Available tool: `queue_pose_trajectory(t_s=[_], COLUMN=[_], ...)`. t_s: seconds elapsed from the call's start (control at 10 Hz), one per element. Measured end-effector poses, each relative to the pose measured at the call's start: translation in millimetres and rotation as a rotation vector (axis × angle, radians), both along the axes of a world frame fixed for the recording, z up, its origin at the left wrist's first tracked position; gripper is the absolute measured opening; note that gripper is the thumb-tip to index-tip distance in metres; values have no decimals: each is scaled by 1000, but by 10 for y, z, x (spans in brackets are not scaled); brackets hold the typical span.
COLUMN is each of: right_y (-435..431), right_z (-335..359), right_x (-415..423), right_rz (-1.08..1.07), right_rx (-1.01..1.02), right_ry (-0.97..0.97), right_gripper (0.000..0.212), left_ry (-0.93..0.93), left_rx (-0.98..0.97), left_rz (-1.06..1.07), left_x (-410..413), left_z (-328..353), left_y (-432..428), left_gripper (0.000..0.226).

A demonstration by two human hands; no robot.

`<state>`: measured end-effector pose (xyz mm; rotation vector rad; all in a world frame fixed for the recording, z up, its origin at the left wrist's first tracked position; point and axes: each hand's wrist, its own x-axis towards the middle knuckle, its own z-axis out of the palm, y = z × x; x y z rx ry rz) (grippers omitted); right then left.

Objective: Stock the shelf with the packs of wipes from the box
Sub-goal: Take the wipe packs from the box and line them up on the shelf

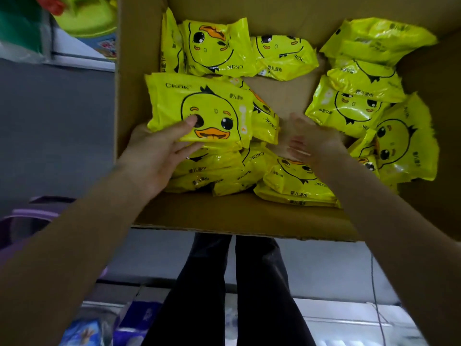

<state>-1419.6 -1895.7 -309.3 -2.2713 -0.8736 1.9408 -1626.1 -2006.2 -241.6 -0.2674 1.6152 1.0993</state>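
- A yellow duck-faced pack of wipes (207,108) is being held at the left side of the open cardboard box (237,216), over other packs (349,108) lying loose inside.
- The left hand (154,156) is pinching its near edge, thumb on the printed face, fingers underneath.
- The right hand (311,141), blurred, is hovering over the box's middle, fingers straight and slightly spread, holding nothing.
- Dark trouser legs (249,283) are showing below the box.

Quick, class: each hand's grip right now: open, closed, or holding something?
Left grip: holds a yellow pack of wipes, thumb on its face.
Right grip: open, fingers straight, holding nothing; blurred, reaching into the box.
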Motion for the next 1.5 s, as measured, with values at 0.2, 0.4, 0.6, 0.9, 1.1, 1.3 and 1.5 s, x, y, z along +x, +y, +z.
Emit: queue_pose_trajectory(t_s=[0.2,0.4,0.6,0.9,1.1,1.3,1.5], right_y=[-76,-66,4,-50,208,286,308], right_z=[-274,-336,-390,299,1066,1976,3289], right_x=[-265,-396,-197,416,506,146,-118], right_rz=[-147,-249,-348,-379,-67,63,264], right_rx=[-219,-151,-111,232,248,312,602], right_ry=[177,304,76,40,320,609,608], right_gripper=[48,16,61,84,113,80,43], left_ry=[149,118,24,-63,-7,-53,12], left_rx=[26,1,-20,27,78,272,560], left_rz=[73,89,236,257,157,54,-69], left_x=[187,153,181,136,189,380,548], left_z=[-17,-39,-33,67,539,1365,2468], left_y=[-91,-138,-59,95,255,382,487], left_gripper=[12,11,35,53,74,78,56])
